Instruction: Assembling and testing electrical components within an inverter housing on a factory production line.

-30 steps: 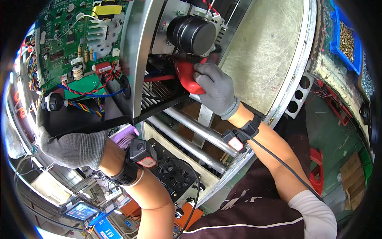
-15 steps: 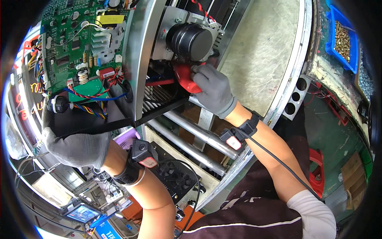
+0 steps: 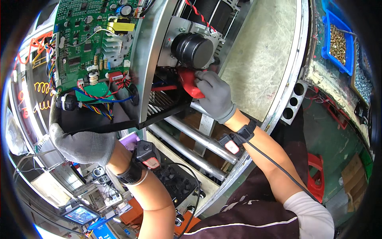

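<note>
An open machine casing [image 3: 153, 59] stands tilted before me, with a green circuit board [image 3: 81, 44] on its left and a round black motor-like part [image 3: 195, 49] on its right. My left hand [image 3: 83, 145], in a grey glove, is closed round the near left corner of the casing; its fingertips are partly hidden. My right hand [image 3: 217, 95], also gloved, grips a glossy red curved piece [image 3: 190, 83] just below the black round part. The red piece's far end runs into the casing, so its kind cannot be made out. Coloured wires [image 3: 101, 111] hang beneath the board.
Metal rollers [image 3: 195, 137] lie below the casing, beside a black unit with fans [image 3: 175, 179]. A pale worn board [image 3: 262, 59] lies to the right. Farther right are a blue bin of brass-coloured fasteners [image 3: 338, 44] and a red stool [image 3: 316, 175].
The casing has shifted slightly right and toward me, and my left hand has moved with it. My right hand stays on the red piece, a little lower.
</note>
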